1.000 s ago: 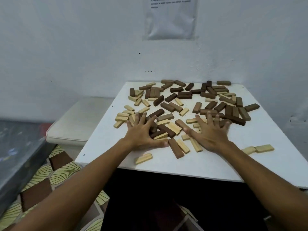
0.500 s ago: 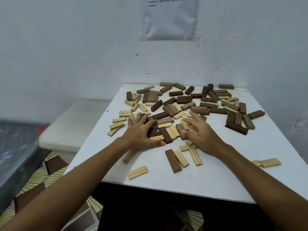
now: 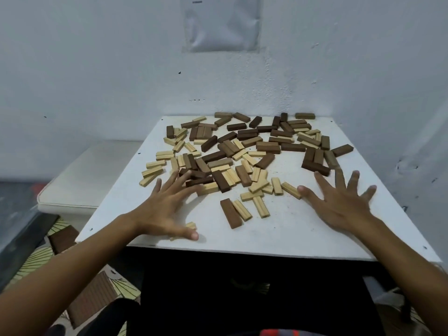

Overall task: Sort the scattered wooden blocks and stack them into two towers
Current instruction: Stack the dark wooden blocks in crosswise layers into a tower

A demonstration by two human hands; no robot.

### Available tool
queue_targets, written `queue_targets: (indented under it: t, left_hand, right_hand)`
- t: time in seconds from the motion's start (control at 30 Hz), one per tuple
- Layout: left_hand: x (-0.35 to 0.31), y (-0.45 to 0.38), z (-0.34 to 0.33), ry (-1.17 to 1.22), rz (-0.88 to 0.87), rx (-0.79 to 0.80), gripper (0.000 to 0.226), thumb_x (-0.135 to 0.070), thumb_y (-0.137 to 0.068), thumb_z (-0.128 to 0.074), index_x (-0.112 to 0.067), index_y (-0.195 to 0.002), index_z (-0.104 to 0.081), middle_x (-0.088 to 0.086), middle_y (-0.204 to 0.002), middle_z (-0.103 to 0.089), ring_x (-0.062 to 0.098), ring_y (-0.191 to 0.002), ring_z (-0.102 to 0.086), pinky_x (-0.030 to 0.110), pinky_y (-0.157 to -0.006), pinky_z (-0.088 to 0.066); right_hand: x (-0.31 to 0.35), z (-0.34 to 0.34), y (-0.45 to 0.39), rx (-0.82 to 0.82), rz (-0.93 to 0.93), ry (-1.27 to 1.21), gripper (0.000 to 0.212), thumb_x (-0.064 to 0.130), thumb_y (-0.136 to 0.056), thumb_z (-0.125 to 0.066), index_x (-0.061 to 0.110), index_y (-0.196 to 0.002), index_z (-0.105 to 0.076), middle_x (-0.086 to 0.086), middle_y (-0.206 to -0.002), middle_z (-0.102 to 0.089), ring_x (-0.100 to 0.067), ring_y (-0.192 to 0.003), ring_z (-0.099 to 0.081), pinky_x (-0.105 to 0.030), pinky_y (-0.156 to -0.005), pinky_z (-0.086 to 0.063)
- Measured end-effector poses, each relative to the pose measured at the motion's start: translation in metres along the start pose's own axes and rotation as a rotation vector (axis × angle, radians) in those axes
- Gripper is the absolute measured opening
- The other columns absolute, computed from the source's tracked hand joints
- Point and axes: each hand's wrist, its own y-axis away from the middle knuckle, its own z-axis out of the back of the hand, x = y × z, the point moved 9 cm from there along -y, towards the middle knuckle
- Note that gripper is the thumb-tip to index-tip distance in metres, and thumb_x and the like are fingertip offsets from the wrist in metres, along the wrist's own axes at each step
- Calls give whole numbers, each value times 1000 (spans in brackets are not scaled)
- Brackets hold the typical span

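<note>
Right now I see both hands splayed wide and holding nothing, left hand (image 3: 167,209) touching the mixed light and dark wooden blocks (image 3: 232,156) strewn at twelve o'clock across the white desk (image 3: 291,234), right hand (image 3: 339,204) beside a lone light block (image 3: 291,190).

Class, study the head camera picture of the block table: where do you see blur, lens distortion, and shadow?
Head view: both the left hand and the right hand are slightly motion-blurred; the wide lens bows the white table edges and stretches the forearms; soft, even light casts faint shadows under the hands; the printed sheet on the wall is too blurred to read.
</note>
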Motion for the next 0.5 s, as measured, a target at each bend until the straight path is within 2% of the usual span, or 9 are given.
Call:
queue_targets:
  t: [0.07, 0.13, 0.27, 0.5]
  left_hand:
    - [-3, 2, -10, -8, 30, 36, 109, -103, -46, -38, -63, -140, 2, -12, -157, 28, 15, -141, 35, 56, -115, 15]
    - [-5, -2, -14, 6, 71, 28, 107, -103, -48, -36, -63, -139, 2, -12, -156, 29, 15, -142, 33, 58, -116, 11]
    - [-12, -7, -9, 81, 146, -73, 116, -102, -51, -31, -46, -151, -12, -9, -160, 19, 15, -145, 26, 54, -118, 9]
    - [-9, -16, -6, 160, 219, -182, 96, -91, -66, -31, -41, -148, -29, -6, -163, -1, 17, -149, 11, 53, -119, 1]
  right_hand:
    - [-2, -10, 3, 23, -14, -8, 95, 87, -68, 10, 42, -152, 2, -6, -162, 16, -38, -146, 17, -67, -112, 6]
    - [8, -12, -1, 1, 8, -20, 98, 86, -66, 13, 41, -152, -1, -7, -162, 13, -36, -148, 12, -64, -114, 5]
    - [45, -6, -5, -88, 124, -108, 94, 81, -73, 7, 35, -154, -10, -12, -163, 4, -34, -149, 4, -58, -117, 0]
    - [114, -3, -14, -164, 310, -202, 71, 66, -94, -16, 27, -153, -20, -14, -162, -10, -33, -149, -5, -50, -119, -5]
